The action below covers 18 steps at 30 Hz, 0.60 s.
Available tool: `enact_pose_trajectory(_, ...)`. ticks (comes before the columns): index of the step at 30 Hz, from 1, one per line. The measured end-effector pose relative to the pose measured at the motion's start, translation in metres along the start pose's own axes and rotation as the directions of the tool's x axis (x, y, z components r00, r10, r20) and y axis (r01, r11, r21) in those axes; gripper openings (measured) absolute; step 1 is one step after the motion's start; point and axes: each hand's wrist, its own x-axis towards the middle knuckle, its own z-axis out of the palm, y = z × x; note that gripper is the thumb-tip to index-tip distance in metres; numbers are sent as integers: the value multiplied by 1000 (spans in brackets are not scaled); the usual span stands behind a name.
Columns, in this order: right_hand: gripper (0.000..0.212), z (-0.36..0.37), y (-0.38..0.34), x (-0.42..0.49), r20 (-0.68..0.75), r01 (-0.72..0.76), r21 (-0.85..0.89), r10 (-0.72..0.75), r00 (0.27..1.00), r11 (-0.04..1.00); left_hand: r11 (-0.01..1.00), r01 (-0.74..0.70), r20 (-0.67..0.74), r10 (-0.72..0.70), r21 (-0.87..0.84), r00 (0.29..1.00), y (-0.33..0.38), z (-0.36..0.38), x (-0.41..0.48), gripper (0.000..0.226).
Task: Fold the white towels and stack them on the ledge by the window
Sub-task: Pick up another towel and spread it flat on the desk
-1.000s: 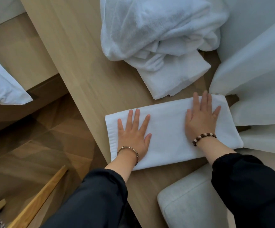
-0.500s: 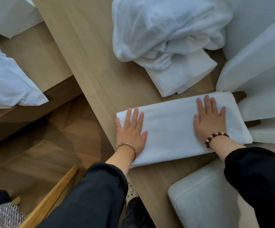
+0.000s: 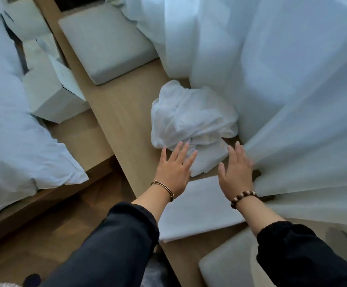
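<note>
Fingers [image 3: 178, 151] of the left hand [image 3: 173, 170] and the right hand [image 3: 235, 172] were straight and spread wide, holding nothing. A curtain [image 3: 272, 79] hung along the right edge of the ledge [image 3: 122, 112], just beside the right hand. Bedding [image 3: 8, 131] lay off the ledge's left edge. A far cushion [image 3: 106, 42] sat at the ledge's far end and a near cushion [image 3: 226, 266] at its near right corner. A crumpled pile [image 3: 191, 119] of towels lay mid-ledge against the curtain, with the left fingertips over its near side; I could not tell whether they touched. A folded towel [image 3: 199, 208] lay flat by the ledge's left edge, beneath both wrists, just short of the pile.
</note>
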Motion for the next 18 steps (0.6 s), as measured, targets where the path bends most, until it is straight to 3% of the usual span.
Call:
enact_pose_trajectory(4, 67, -11, -26, 38, -115, -26, 129, 41, 993, 991, 999, 9, -44, -11, -38, 999, -31, -24, 48, 68)
enact_pose_trajectory(8, 77, 1, -30, 83, -154, -129, 178, 157, 975, 976, 999, -7, 30, 8, -45, 1000, -78, -21, 107, 74)
enact_pose_trajectory(11, 87, 18, -29, 121, -71, -241, 97, 249, 966, 966, 996, 11, 118, -1, -87, 993, -116, -8, 157, 80)
enact_pose_trajectory(14, 97, 42, -33, 155, 102, -321, -2, 320, 942, 947, 986, 78, 226, -43, -149, 973, -145, 10, 198, 90)
enact_pose_trajectory(16, 105, 59, -38, 174, 206, -486, 161, 452, 868, 859, 938, 206, 351, -100, -279, 931, -157, 22, 220, 101)
enact_pose_trajectory(18, 111, 74, -42, 193, 330, -687, 417, 605, 725, 595, 851, 332, 463, -120, -408, 878, -161, 34, 238, 111)
